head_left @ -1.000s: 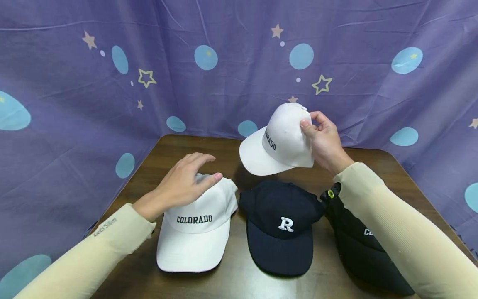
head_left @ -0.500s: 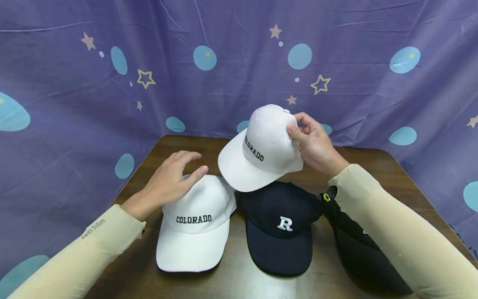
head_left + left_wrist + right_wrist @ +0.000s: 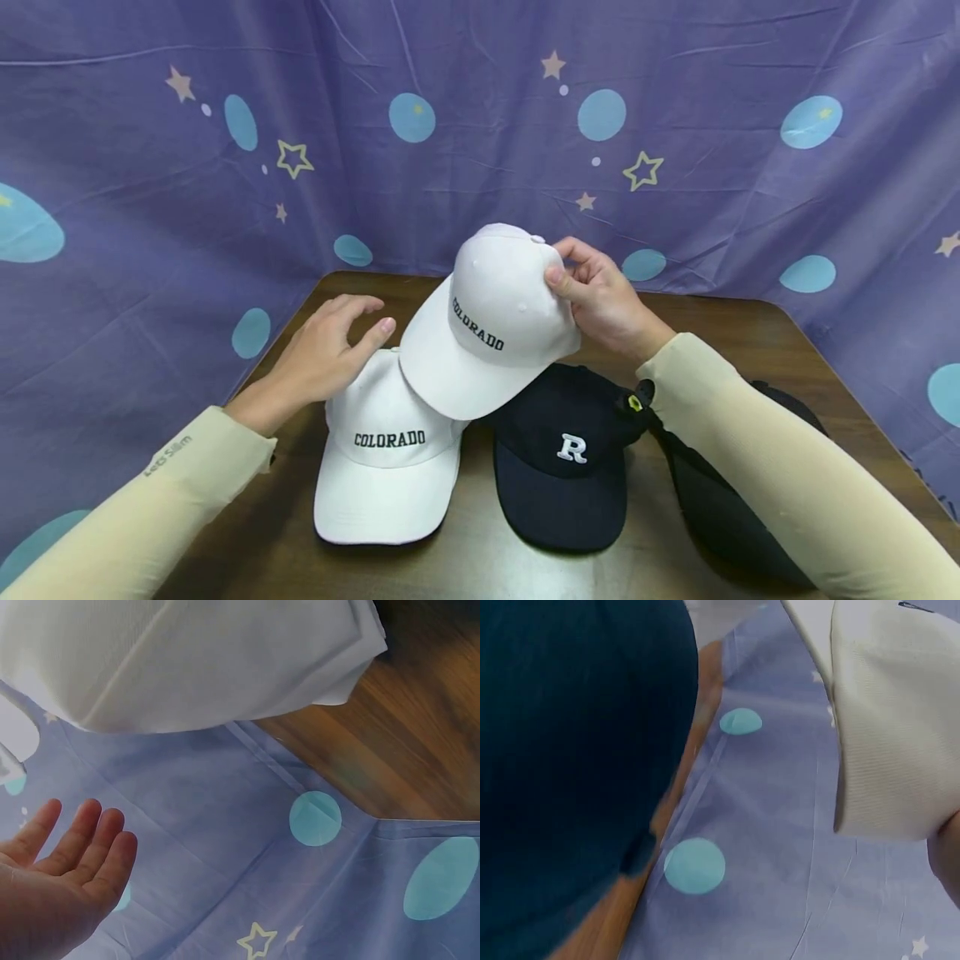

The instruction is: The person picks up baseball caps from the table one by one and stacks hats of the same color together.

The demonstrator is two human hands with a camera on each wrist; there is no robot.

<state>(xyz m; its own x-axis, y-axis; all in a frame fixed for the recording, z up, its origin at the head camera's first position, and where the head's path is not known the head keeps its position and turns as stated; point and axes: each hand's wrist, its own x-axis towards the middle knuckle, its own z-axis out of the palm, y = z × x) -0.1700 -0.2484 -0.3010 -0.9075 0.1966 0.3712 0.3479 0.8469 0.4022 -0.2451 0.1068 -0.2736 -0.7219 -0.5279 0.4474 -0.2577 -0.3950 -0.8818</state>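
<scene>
In the head view my right hand (image 3: 603, 304) pinches the crown's back edge of a white baseball cap (image 3: 517, 287) lettered COLORADO, thumb on the outside. That cap hangs tilted in the air, its brim pointing lower left and overlapping a second white COLORADO cap (image 3: 386, 496) on the table. Whether the two touch is unclear. My left hand (image 3: 318, 350) hovers over the resting white cap's upper left, fingers relaxed, holding nothing. The left wrist view shows this left hand (image 3: 67, 877) apart from a white cap (image 3: 187, 667).
A navy cap (image 3: 562, 504) with a white R sits right of the resting white cap. Further right, a black cap (image 3: 712, 500) is partly hidden by my right sleeve. All lie on a brown wooden table (image 3: 375, 292), backed by a purple patterned curtain (image 3: 480, 167).
My right hand has carried the white cap left and down, from behind the navy cap to over the resting white cap. My left hand has drawn back leftward.
</scene>
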